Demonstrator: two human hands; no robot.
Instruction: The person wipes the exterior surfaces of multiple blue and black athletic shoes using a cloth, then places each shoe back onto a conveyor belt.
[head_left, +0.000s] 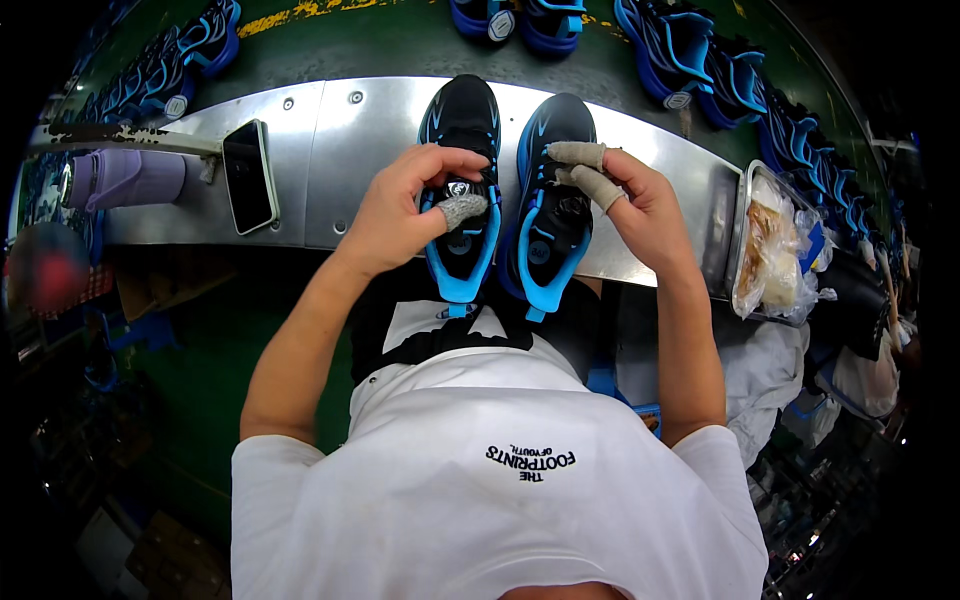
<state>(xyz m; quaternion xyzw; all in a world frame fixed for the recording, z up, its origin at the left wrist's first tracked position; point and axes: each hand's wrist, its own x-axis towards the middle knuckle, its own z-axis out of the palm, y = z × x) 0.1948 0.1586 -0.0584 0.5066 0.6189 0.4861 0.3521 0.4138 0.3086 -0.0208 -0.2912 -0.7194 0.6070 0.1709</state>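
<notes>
A pair of black sneakers with bright blue collars and edges rests side by side on a metal bench, toes pointing away from me. On the left sneaker [462,112], my left hand [393,212] closes over the tongue and lacing area, its thumb in a grey finger cover. My right hand [648,208] wears beige covers on thumb and index finger. Those two fingertips pinch at the lacing area of the right sneaker [566,118]; whether a lace is between them I cannot make out. Both heels hang near the bench's front edge, by my lap.
Left on the metal bench [265,100] lie a phone [249,178] and a lavender bottle [135,178]. At its right end stands a tray [741,240] with plastic-wrapped items. More black-and-blue sneakers [675,55] line the green surface beyond, on both sides.
</notes>
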